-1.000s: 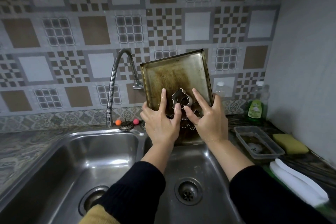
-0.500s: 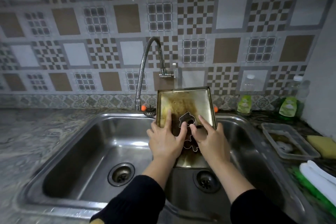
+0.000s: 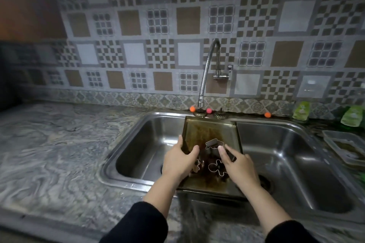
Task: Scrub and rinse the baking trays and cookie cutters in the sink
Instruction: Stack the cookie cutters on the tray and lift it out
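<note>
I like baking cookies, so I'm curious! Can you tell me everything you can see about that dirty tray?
The baking tray is a square metal pan with a low raised rim, dull and gold-tinged. Brown burnt stains streak its middle. It lies tilted across the divider of the double sink, far edge near the faucet. The left hand grips its left edge; the right hand rests on the cookie cutters lying in it.

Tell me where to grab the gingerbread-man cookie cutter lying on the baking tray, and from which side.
Pinch the gingerbread-man cookie cutter by its thin upright wall at the narrow waist, coming straight down from above. It lies flat on the stained baking tray, open side up, so a finger fits inside the outline. The right hand is nearest; the left hand grips the tray's left edge.
</note>
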